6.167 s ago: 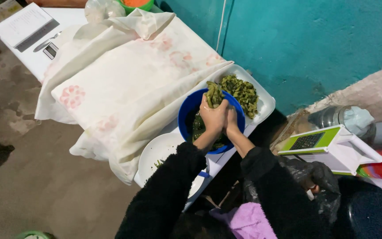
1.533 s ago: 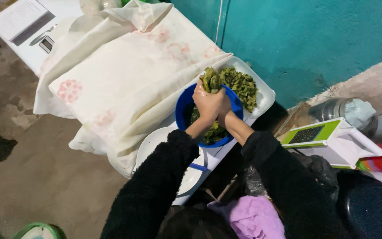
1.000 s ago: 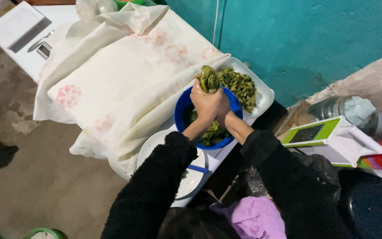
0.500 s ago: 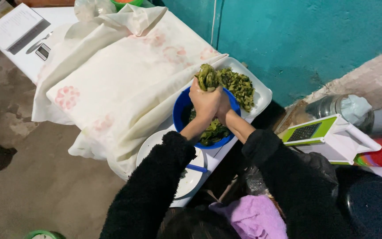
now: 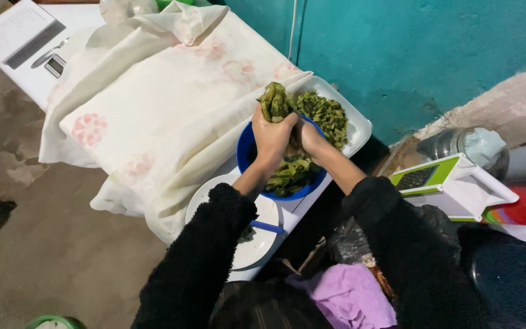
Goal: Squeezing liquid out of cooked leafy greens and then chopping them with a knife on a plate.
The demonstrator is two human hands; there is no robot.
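Both the left hand and right hand clench a wad of wet greens above the blue bowl; squeezed leaves could slip onto the floral cloth beside them.

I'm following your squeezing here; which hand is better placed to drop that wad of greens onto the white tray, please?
Probably the left hand: it grips the wad nearest the tray; the right hand sits lower.

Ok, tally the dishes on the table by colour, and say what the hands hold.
Blue bowl: 1
White tray: 1
White plate: 1
Total: 3
The left hand and right hand squeeze one bunch of greens over the bowl.
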